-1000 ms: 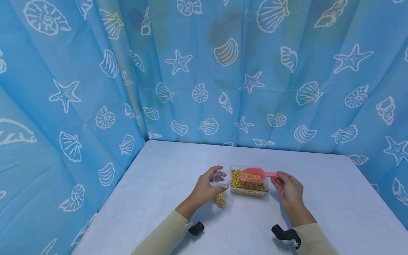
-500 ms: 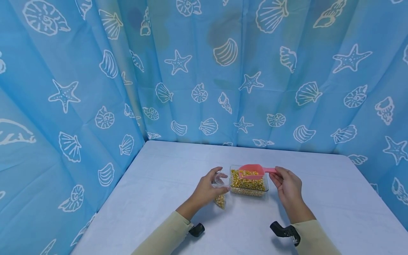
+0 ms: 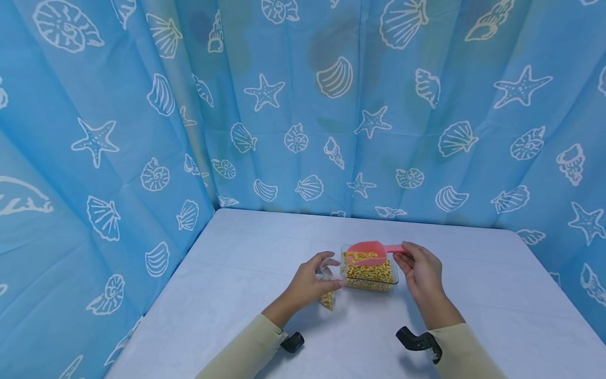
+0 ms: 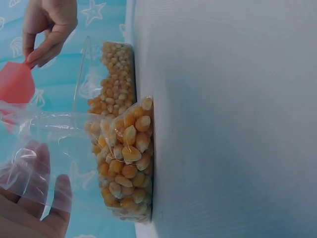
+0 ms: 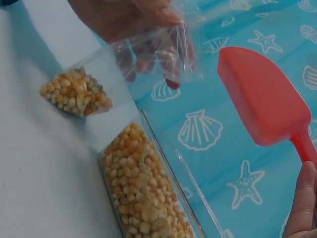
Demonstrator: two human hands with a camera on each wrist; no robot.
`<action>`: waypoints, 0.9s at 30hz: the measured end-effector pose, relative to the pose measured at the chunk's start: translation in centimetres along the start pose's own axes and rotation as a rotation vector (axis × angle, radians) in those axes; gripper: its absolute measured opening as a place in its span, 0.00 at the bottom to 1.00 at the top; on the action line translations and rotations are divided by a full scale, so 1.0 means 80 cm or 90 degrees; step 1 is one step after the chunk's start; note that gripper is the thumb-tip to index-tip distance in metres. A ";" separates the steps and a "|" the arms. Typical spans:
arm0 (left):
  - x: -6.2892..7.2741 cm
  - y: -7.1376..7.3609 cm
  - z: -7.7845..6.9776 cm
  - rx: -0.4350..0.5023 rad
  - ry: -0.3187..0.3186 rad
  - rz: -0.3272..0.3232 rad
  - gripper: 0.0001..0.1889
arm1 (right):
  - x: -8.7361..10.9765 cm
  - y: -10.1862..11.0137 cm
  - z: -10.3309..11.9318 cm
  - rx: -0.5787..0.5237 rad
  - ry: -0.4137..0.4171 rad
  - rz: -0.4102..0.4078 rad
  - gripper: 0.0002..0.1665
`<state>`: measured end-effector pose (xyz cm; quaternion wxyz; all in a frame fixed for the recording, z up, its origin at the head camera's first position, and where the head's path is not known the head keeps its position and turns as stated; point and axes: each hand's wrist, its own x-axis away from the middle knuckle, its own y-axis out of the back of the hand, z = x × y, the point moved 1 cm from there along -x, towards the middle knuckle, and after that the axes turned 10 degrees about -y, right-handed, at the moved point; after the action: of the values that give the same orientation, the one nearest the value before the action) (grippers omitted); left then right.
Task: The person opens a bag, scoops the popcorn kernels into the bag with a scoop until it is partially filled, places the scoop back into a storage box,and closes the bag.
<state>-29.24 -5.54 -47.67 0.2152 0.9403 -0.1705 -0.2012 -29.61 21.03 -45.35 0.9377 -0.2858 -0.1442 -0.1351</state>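
Blue curtains (image 3: 293, 105) printed with white shells and starfish are hanging around the white table (image 3: 255, 252), running past the head view's edges. On the tabletop one clear box (image 3: 371, 286) is holding corn kernels (image 3: 371, 272); its near end is being cut off in my right wrist view. At the box's 8 o'clock, one clear bag (image 4: 124, 166) is standing with kernels filling its bottom. From 9 o'clock my left hand (image 3: 305, 281) is holding the bag's upper part, thumb and fingers curving wide apart, partly veiled by plastic. From 3 o'clock my right hand (image 3: 423, 271) is pinching the handle of one red scoop (image 5: 265, 96), which is hovering above the box, tip pointing to 9 o'clock. It is carrying yellow kernels, though my right wrist view is hiding its inside. Two pale sleeves (image 3: 248, 350) are running off the bottom edge; the kernels are proving too many to count.
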 end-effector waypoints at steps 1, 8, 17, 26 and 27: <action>0.000 0.000 0.001 -0.003 0.003 0.002 0.37 | 0.001 -0.002 -0.001 0.004 0.005 0.002 0.31; 0.000 -0.001 0.001 -0.013 0.011 0.006 0.36 | 0.005 -0.012 -0.007 0.029 0.019 0.005 0.25; -0.001 -0.001 -0.004 -0.035 0.014 0.011 0.38 | 0.006 -0.015 -0.010 0.066 0.043 0.015 0.23; -0.002 0.007 -0.004 -0.042 0.024 -0.009 0.37 | 0.012 -0.022 -0.006 0.161 0.106 0.007 0.20; -0.003 0.007 -0.003 -0.040 0.026 -0.009 0.36 | 0.013 -0.023 -0.005 0.172 0.115 0.007 0.20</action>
<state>-29.45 -5.87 -47.15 0.2469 0.9381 -0.1532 -0.1886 -29.23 19.13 -44.41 0.9775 -0.1441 -0.0746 -0.1346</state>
